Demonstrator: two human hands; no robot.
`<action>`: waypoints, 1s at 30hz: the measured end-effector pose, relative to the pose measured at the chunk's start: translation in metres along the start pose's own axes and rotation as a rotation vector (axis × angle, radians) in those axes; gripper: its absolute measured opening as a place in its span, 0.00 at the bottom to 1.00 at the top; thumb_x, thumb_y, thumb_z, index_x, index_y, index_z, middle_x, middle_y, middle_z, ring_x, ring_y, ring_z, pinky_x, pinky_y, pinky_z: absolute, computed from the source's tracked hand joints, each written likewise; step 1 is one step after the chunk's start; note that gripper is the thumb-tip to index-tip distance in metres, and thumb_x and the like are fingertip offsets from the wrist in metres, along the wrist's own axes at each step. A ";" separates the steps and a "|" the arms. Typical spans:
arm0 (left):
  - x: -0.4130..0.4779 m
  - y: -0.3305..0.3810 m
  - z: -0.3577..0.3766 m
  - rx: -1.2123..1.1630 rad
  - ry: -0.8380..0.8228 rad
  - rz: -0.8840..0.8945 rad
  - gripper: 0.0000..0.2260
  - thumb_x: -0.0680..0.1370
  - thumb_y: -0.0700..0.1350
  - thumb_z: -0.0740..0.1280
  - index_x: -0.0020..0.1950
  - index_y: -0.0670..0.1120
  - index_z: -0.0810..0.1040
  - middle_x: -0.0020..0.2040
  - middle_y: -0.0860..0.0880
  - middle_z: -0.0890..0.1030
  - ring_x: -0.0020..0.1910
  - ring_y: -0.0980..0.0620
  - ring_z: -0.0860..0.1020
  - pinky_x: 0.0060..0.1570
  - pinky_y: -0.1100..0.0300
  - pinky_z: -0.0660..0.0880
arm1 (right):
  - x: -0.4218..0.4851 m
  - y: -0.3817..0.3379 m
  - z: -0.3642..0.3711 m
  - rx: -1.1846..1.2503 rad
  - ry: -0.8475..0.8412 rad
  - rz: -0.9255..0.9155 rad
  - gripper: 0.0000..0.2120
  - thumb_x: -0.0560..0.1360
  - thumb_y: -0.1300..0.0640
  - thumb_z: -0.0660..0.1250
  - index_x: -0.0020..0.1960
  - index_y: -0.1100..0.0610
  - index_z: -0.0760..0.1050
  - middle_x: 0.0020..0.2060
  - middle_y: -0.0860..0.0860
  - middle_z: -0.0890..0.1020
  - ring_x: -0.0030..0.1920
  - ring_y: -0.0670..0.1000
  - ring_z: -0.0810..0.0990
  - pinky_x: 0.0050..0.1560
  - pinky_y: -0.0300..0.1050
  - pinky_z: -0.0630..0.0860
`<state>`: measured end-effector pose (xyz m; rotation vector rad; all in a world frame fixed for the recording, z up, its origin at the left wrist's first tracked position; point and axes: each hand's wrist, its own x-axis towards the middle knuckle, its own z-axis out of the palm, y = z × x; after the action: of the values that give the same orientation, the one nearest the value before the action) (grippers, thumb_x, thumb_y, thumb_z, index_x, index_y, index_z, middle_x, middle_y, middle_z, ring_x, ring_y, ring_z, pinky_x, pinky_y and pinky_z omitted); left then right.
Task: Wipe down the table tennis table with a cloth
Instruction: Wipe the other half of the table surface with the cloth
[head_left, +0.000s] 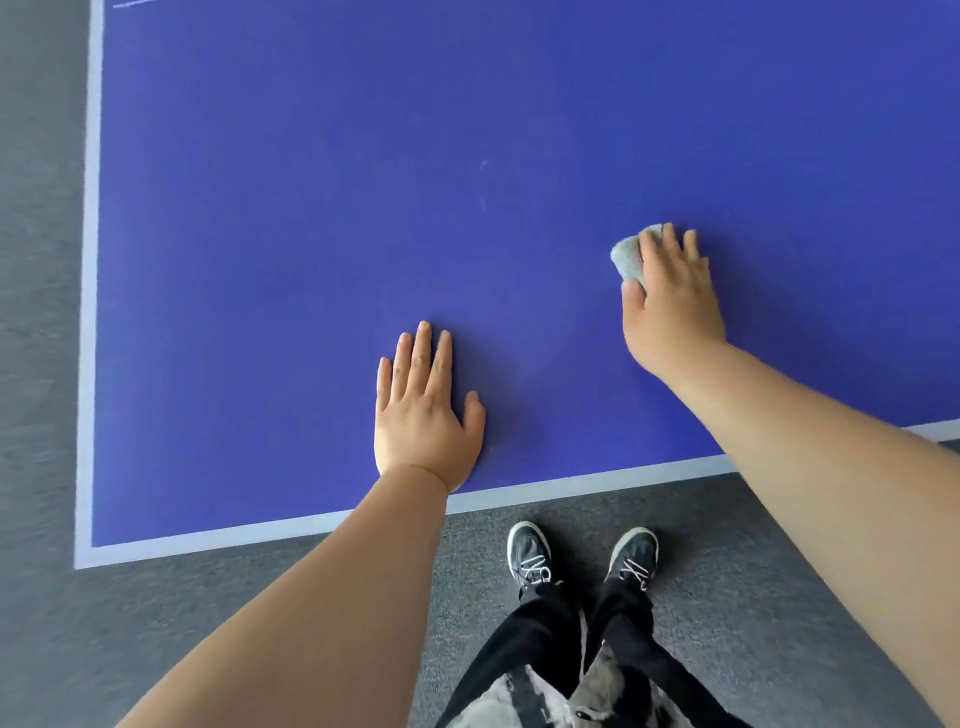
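- Nearest, back from both sets of fingers: dark shoes w/ white laces on grey carpet floor, toes just short of the table's edge. Black trousers above them. Nothing underfoot blocking the stance.
- White border line along the near edge, passing under the L wrist.
- L hand: flat on the blue tabletop, fingers straight & close together, thumb out to the side, holding nothing. Prob. a brace for leaning in.
- R hand: further in than the L fingers & well apart to their R. Fingers draped over a small grey cloth, thumb tucked against the wad's near side, so gripping it & pressing it to the surface. Cloth pokes out on the thumb side; rest hidden under the palm.
- Step in hand, by judgement: mid-wipe on the near-R part of this half.
- Next move prob. calls for: steady downward pressure, overlapping passes, cloth swept L toward the faint pale scuffs beyond & L of the R fingers.
- In the way: only the L hand, sitting in the path of a sweep kept close to the near edge; would need lifting or shifting.
- Farthest: side border & corner, well apart to the L of both hands. Looks out of reach from this stance, so likely a sidestep needed.
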<state>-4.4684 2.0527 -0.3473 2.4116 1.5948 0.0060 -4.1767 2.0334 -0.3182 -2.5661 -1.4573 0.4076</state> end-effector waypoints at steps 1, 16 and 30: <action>0.001 0.000 0.000 -0.001 0.002 0.001 0.33 0.80 0.57 0.51 0.84 0.49 0.55 0.85 0.50 0.52 0.84 0.49 0.47 0.82 0.50 0.42 | -0.003 -0.012 0.007 -0.004 0.016 -0.028 0.26 0.83 0.55 0.59 0.79 0.59 0.58 0.80 0.56 0.59 0.80 0.63 0.54 0.77 0.64 0.60; 0.002 -0.001 0.000 -0.032 0.027 0.003 0.32 0.80 0.55 0.52 0.84 0.48 0.58 0.85 0.49 0.55 0.84 0.48 0.49 0.82 0.49 0.43 | 0.018 -0.035 0.008 0.078 0.042 -0.055 0.22 0.82 0.63 0.58 0.76 0.57 0.64 0.78 0.50 0.63 0.79 0.59 0.59 0.73 0.64 0.66; 0.012 0.008 -0.018 -0.109 -0.009 0.009 0.28 0.83 0.50 0.58 0.83 0.45 0.61 0.84 0.47 0.57 0.83 0.44 0.54 0.82 0.49 0.46 | -0.045 -0.022 0.015 0.001 -0.186 -0.530 0.36 0.76 0.74 0.60 0.81 0.53 0.63 0.81 0.48 0.62 0.80 0.56 0.61 0.77 0.63 0.64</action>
<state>-4.4585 2.0646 -0.3301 2.3331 1.5379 0.0811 -4.2210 2.0065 -0.3195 -2.0613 -2.1088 0.5688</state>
